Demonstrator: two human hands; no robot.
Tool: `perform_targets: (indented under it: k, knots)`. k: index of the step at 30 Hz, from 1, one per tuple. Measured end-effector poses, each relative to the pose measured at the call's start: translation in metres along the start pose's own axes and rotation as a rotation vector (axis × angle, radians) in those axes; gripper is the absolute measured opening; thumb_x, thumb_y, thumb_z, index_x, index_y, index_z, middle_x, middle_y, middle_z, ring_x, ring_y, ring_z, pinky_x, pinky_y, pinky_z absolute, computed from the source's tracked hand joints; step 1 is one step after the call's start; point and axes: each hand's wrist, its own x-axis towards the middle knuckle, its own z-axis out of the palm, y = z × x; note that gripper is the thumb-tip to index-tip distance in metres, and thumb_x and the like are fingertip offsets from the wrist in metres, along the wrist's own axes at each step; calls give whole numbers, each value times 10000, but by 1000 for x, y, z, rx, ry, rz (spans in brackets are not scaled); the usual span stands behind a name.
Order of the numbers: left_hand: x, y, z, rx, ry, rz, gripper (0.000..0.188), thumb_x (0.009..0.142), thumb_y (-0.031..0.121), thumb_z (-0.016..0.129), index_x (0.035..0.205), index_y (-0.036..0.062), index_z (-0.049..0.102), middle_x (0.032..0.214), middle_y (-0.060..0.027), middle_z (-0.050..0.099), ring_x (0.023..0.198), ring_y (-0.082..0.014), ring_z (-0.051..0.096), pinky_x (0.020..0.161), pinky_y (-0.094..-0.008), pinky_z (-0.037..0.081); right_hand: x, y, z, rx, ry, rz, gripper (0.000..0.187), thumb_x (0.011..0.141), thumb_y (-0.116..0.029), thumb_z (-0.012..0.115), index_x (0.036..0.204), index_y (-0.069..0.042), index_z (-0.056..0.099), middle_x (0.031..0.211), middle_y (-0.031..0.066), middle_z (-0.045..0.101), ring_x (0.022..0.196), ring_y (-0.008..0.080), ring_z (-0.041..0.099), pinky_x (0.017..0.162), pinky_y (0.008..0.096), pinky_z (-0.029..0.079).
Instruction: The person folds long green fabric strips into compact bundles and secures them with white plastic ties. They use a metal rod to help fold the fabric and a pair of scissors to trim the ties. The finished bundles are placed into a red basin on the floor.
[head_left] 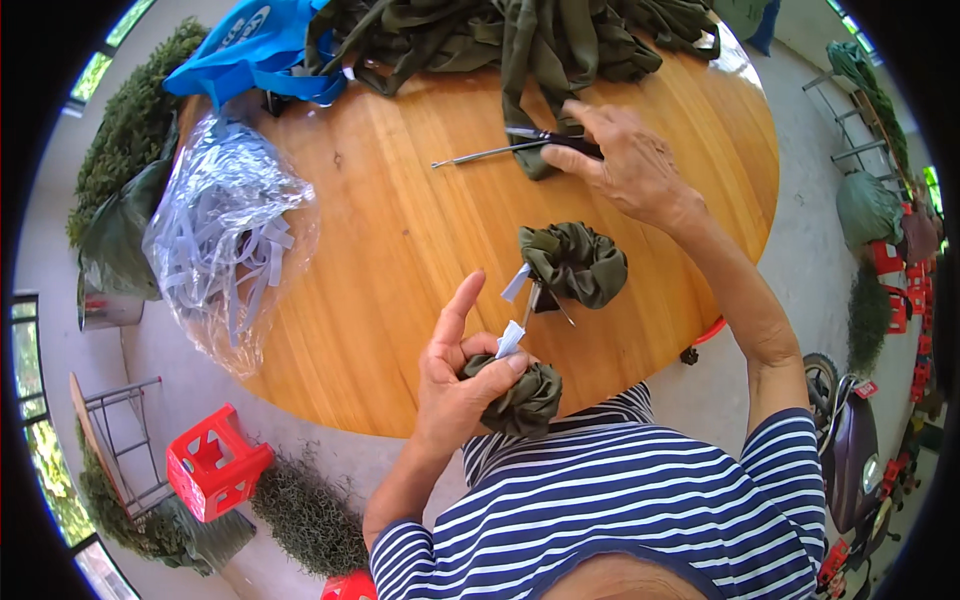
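Observation:
My left hand (455,385) pinches a dark green fabric scrunchie (522,400) low over the table's near edge, index finger pointing up. A white elastic end (510,338) sticks up from it by my thumb. A second green scrunchie (578,263) lies on the table, with its own white elastic tail (516,283). Partly under it are thin pointed metal tips of a dark tool (545,299), its kind unclear. My right hand (630,160) reaches farther out, thumb and fingers apart around the dark handle of a thin metal rod (480,155). Green cloth lies beneath that handle.
Green fabric strips (480,40) heap at the far side of the round wooden table (370,220), beside a blue bag (250,50). Left of them, a clear plastic bag (230,240) holds white elastic strips. Red stools (215,462) and plant bundles (310,505) stand on the floor.

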Motion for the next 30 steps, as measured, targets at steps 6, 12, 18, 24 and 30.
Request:
perform_targets:
  k: [6, 12, 18, 24, 30]
  knots:
    - [-5, -5, 5, 179, 42, 224, 799, 749, -9, 580, 1378, 34, 90, 751, -58, 619, 730, -87, 579, 695, -205, 444, -41, -58, -72, 682, -489, -20, 159, 775, -122, 605, 909, -37, 617, 766, 95, 564, 727, 219, 556, 643, 310, 437]
    - [1, -5, 6, 295, -37, 276, 811, 756, 4, 581, 1382, 38, 66, 753, -54, 624, 732, -81, 568, 693, -200, 437, -63, -72, -57, 1126, -669, 160, 144, 771, -68, 619, 909, -26, 625, 730, 61, 565, 690, 150, 541, 613, 266, 422]
    - [-1, 3, 4, 283, -79, 240, 378, 770, 27, 596, 1135, -21, 513, 796, -66, 617, 701, -84, 554, 649, -207, 438, -63, -83, -60, 1179, -557, 338, 86, 809, -53, 563, 866, 11, 550, 770, 52, 533, 677, 92, 506, 593, 238, 419]
    - [-8, -14, -5, 202, -76, 267, 102, 782, 18, 601, 866, -27, 635, 804, -55, 612, 726, -86, 554, 645, -203, 438, -63, -93, -62, 1341, -441, 423, 120, 844, -72, 552, 931, 11, 541, 850, 34, 498, 767, 83, 488, 663, 206, 411]
    - [-8, -19, 2, 161, -3, 371, 81, 788, 16, 608, 855, -22, 634, 771, -10, 595, 705, -54, 520, 644, -182, 417, -71, -90, -54, 1178, -586, 297, 210, 807, -103, 614, 994, -8, 605, 800, 30, 542, 745, 99, 515, 663, 211, 415]
